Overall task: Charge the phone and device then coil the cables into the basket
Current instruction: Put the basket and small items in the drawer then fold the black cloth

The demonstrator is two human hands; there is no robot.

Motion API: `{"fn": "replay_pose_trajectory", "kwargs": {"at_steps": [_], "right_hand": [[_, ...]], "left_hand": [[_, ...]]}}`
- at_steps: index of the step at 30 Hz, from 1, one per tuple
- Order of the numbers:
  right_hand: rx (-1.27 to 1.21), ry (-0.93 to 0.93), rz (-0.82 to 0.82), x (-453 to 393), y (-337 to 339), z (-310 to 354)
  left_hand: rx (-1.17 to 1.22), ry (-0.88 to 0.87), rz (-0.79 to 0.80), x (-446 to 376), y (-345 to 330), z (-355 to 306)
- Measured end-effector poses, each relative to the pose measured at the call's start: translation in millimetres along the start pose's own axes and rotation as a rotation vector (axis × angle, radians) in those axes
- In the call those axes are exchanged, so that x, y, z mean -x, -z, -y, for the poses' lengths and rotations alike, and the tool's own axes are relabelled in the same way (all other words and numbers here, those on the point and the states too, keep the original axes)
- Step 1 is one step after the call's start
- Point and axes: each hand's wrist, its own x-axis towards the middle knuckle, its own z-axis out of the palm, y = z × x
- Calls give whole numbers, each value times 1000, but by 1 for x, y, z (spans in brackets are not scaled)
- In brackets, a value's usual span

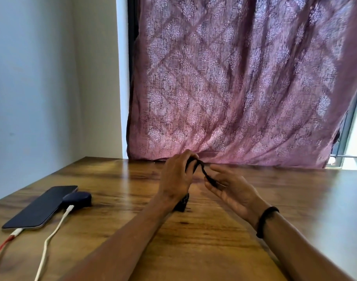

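A dark phone (40,206) lies screen up at the table's left, with a red cable (1,249) plugged into its near end. Beside it sits a small dark blue device (78,199) with a white cable (51,236) plugged in. Above the table's middle my left hand (177,179) is closed around a black cable (204,171). The cable loops over that hand and runs down to my right hand (230,187), whose fingers pinch its end. Part of the black cable shows under my left wrist (182,202), mostly hidden. No basket is in view.
The wooden table (214,240) fills the lower view. A pink patterned curtain (234,88) hangs behind its far edge, and a pale wall (41,78) stands on the left. A window frame (348,138) shows at the right. A black band circles my right wrist.
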Motion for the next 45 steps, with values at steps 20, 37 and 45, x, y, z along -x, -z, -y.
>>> {"fn": "replay_pose_trajectory", "kwargs": {"at_steps": [20,37,45], "right_hand": [[698,19,238,7,-8,-10],[374,-134,285,2,5,1],[-74,38,292,6,3,19]], "left_hand": [[122,41,269,-3,6,1],[32,168,129,-4,3,18],[818,686,498,1,-4,-31]]}}
